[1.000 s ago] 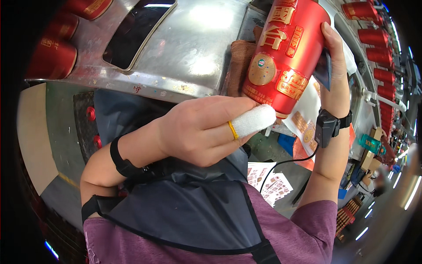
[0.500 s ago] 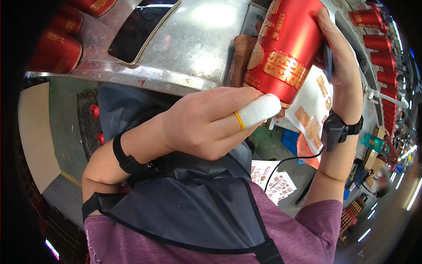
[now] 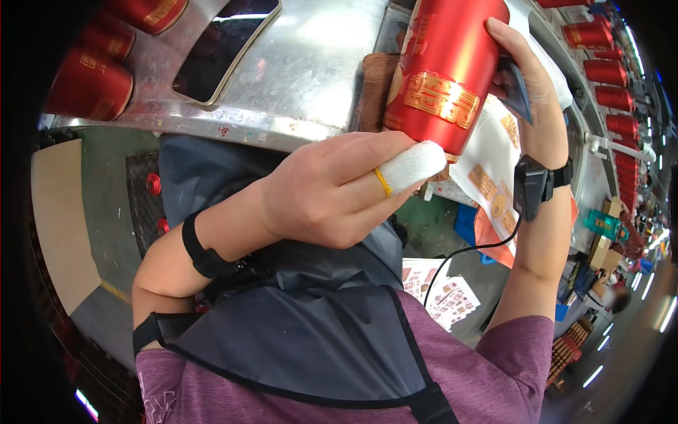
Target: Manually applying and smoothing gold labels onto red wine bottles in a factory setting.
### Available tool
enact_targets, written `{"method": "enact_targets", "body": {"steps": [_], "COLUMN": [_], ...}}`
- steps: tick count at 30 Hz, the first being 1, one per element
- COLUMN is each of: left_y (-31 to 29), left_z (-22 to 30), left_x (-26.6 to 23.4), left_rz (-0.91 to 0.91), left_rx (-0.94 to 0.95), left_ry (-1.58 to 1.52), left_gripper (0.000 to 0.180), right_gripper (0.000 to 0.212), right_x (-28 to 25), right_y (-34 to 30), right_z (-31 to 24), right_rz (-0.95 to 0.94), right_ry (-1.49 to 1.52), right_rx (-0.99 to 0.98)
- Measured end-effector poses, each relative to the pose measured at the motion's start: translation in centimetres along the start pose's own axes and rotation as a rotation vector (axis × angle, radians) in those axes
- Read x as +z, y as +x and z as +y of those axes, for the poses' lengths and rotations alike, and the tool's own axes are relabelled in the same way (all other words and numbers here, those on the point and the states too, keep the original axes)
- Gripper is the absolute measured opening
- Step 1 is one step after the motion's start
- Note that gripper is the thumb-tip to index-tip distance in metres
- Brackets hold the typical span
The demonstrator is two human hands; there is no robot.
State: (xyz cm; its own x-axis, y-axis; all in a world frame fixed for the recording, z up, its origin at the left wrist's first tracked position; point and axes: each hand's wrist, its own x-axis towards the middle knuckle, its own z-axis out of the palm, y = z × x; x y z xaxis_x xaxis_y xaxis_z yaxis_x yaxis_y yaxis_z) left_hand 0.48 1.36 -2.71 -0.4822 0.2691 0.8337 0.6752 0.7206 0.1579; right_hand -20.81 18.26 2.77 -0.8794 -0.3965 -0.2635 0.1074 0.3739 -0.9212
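Note:
A red canister (image 3: 458, 53) with raised gold lettering and ornament lies tilted in front of me, its lower end toward my body. My left hand (image 3: 328, 191) is closed, thumb and fingers gripping that lower end. One of its fingers wears a white knit finger cover (image 3: 415, 169) with a yellow edge. On the canister's right side rests my right hand (image 3: 538, 92), its fingertips touching the red wall. A thin dark-blue flat piece (image 3: 514, 92) sits in that same hand. Part of the right fingers is hidden behind the canister. A folded brown cloth (image 3: 374, 88) lies beside and under it.
A dark phone (image 3: 219, 53) lies on the metal table (image 3: 311, 63), with several red canisters (image 3: 88, 85) at the left. White sheets with gold stickers (image 3: 487, 159) are to the right. More red canisters (image 3: 609, 94) line the far right. A black cable (image 3: 459, 251) hangs from my right wrist.
The canister has shifted slightly left and turned, so its round gold emblem has moved toward the left edge. My right hand has moved left with it; my left hand keeps its grip.

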Motion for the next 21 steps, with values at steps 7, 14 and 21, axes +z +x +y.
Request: {"method": "enact_targets", "body": {"steps": [7, 14, 21], "left_y": [0.3, -0.1, 0.6], "left_z": [0.5, 0.5, 0.9], "left_x": [0.0, 0.4, -0.3], "left_rz": [-0.051, -0.029, -0.089], "left_rx": [-0.028, 0.003, 0.006], "left_ry": [0.001, 0.052, 0.101], "left_gripper": [0.036, 0.033, 0.029], "right_gripper": [0.049, 0.046, 0.044], "right_x": [1.7, -1.2, 2.1], "right_y": [-0.5, 3.5, -0.8], "right_z": [-2.0, 1.6, -2.0], "right_rz": [-0.252, -0.623, -0.332], "right_ry": [0.197, 0.348, 0.135], "right_rx": [-0.013, 0.068, -0.266]}}
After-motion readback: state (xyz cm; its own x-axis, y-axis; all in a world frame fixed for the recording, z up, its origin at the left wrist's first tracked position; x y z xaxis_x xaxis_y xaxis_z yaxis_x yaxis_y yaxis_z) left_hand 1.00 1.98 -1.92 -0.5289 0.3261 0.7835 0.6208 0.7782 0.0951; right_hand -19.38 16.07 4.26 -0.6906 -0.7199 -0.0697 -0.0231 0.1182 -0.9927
